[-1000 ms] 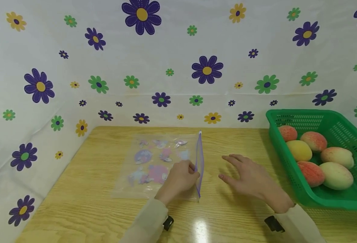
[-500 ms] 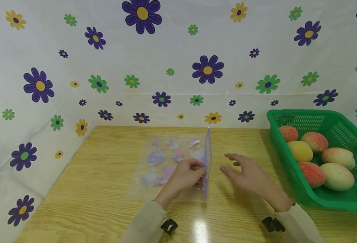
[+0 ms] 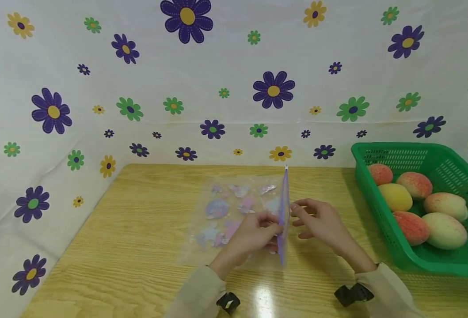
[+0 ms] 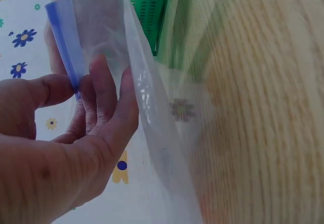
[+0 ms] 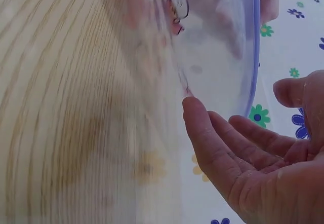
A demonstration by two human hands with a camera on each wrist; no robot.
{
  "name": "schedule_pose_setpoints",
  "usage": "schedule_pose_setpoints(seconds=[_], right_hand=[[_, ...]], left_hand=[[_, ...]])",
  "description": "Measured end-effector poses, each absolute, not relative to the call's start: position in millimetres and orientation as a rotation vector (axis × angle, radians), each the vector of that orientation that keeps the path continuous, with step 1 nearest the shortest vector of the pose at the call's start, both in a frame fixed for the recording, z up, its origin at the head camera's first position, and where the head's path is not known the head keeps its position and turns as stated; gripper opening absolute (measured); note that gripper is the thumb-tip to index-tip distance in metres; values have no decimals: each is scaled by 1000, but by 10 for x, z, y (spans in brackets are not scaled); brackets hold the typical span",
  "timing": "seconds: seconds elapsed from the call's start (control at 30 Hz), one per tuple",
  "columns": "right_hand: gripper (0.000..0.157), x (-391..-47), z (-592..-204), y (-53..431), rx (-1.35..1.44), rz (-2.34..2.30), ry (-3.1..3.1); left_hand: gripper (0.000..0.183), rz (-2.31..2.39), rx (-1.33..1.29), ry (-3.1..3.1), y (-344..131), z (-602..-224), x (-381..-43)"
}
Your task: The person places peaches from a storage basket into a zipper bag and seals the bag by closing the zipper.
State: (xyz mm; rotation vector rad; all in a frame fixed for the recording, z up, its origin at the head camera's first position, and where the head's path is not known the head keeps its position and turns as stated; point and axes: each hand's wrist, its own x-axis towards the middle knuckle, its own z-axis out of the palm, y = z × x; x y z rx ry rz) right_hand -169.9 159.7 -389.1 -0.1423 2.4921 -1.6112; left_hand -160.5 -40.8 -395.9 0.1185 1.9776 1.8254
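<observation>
A clear zip bag point(image 3: 217, 208) printed with pastel pink and lilac pictures lies on the wooden table, its purple zip edge point(image 3: 284, 194) raised on the right. My left hand point(image 3: 257, 232) pinches that edge; in the left wrist view, the thumb meets the purple strip point(image 4: 65, 51) with fingers behind. My right hand point(image 3: 322, 221) is close to the edge's right side, fingers slightly bent. Thumb and fingers stand apart in the right wrist view, and the fingertips point(image 5: 195, 110) are at the clear plastic; whether they touch it I cannot tell.
A green plastic basket point(image 3: 401, 254) stands at the right of the table point(image 3: 130, 221). Several peach-like fruits point(image 3: 443, 230), red, yellow and pale, lie in it. Behind the table hangs a white cloth point(image 3: 226, 57) with printed flowers.
The left hand has drawn the bag rightward over the table, its zip edge now higher. The right hand stays near its place, and the gap between it and the bag has closed.
</observation>
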Motion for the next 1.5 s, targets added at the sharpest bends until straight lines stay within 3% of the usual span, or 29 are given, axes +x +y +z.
schedule_pose_setpoints(seconds=[0.73,0.97,1.07,1.3,1.5], right_hand=[[35,-1760,-3923,1498,73,-1825,2335],[33,-1771,-3955,1501,-48,-1807,2352],[34,-1763,-3962,1493,-74,-1791,2357],[44,-1767,-3922,1606,0,-1753,2536],[31,-1793,-3865,1677,-146,-1643,2758]], left_hand=[[16,1807,79,2004,-316,-3978,-1576],[45,1791,29,2092,-320,-3959,-1689],[48,1786,49,2122,-331,-3958,-1751],[38,2058,-84,1978,-505,-3867,-1859],[30,1932,-82,2136,-625,-3709,-1876]])
